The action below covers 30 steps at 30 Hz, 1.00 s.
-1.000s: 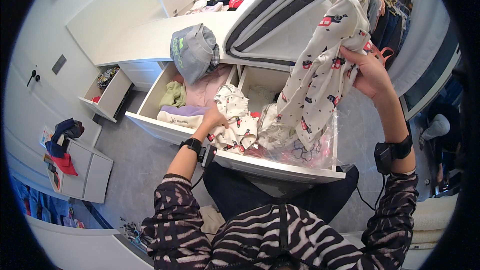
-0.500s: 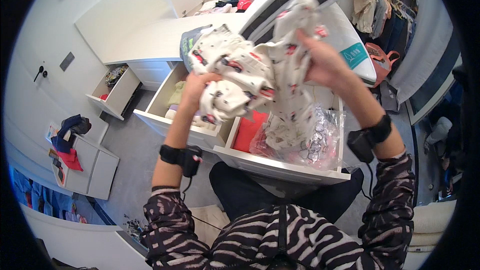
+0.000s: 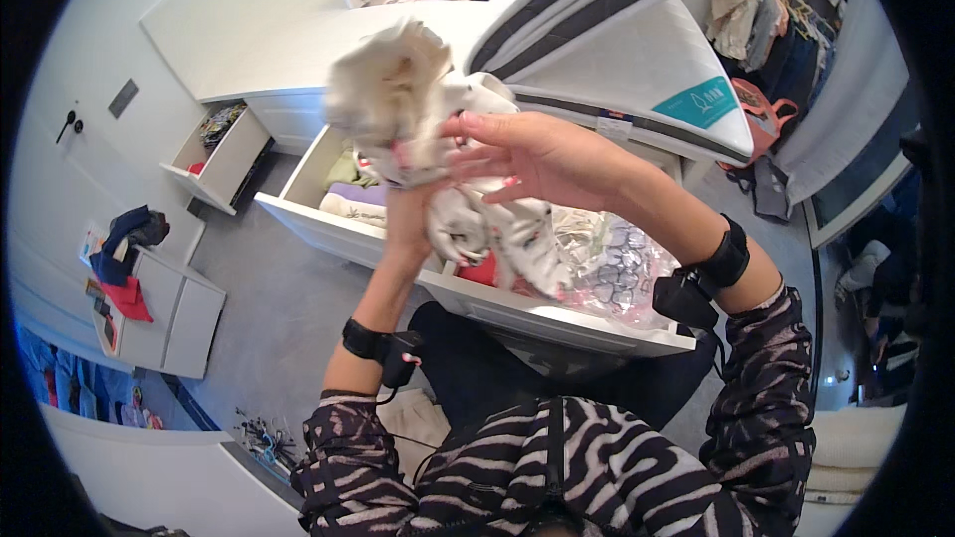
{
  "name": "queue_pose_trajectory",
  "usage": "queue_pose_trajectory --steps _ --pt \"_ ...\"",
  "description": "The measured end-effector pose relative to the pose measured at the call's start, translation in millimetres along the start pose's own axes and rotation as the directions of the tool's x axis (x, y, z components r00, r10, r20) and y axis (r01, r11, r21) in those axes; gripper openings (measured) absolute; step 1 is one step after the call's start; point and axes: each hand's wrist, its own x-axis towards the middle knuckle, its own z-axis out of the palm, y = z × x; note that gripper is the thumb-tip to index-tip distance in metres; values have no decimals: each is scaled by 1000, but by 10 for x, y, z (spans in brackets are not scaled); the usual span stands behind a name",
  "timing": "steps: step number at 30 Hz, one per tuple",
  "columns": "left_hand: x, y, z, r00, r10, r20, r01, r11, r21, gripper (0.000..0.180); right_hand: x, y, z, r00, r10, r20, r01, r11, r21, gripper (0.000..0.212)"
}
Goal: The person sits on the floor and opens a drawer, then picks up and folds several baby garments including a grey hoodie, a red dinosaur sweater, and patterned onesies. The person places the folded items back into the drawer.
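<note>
A white garment (image 3: pixel 398 80) with a small red and dark print is bunched up above the open drawers, its upper part smeared by motion. My left hand (image 3: pixel 406 211) holds it up from below, the fingers hidden by the cloth. My right hand (image 3: pixel 542 154) is at the garment's right side, fingers spread and thumb apart, touching or very near the fabric. One loose part of the garment hangs down over the near drawer (image 3: pixel 557 318). That drawer contains a clear plastic bag (image 3: pixel 627 273) and something red (image 3: pixel 479 271).
Left of it, another open drawer (image 3: pixel 298 214) holds folded clothes. A raised mattress (image 3: pixel 627 70) leans over the back right. Farther left stand a small open drawer (image 3: pixel 224 179) and a white cabinet (image 3: pixel 164 308) with clothes on top. Hanging clothes (image 3: pixel 766 25) fill the far right.
The garment has moved left and been gathered up around my left hand. My right hand has come left and down, its fingers now spread apart beside the cloth.
</note>
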Motion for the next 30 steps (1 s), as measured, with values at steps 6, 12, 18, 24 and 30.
queue_pose_trajectory --steps 6,12,18,24,30 --pt "-28 3 -964 948 -271 -169 127 806 -578 45 -451 579 -1088 916 -143 -374 -162 722 -673 38" --pt "-643 520 -1900 826 -295 -480 67 897 -437 45 -1547 1721 -2122 718 135 -683 -686 -35 -727 49" --pt "-1350 370 -2975 629 -300 -718 -165 851 -499 32 -2013 2120 -2185 476 536 -697 -845 500 -192 52" --pt "-2004 -299 -3265 617 -350 -704 -216 786 -580 41 -2093 2335 -2393 536 270 -800 -833 11 -554 51" --pt "-2654 -781 -3030 495 -513 -701 -162 738 -655 41 -2147 2300 -2616 283 515 -809 -951 45 -304 50"
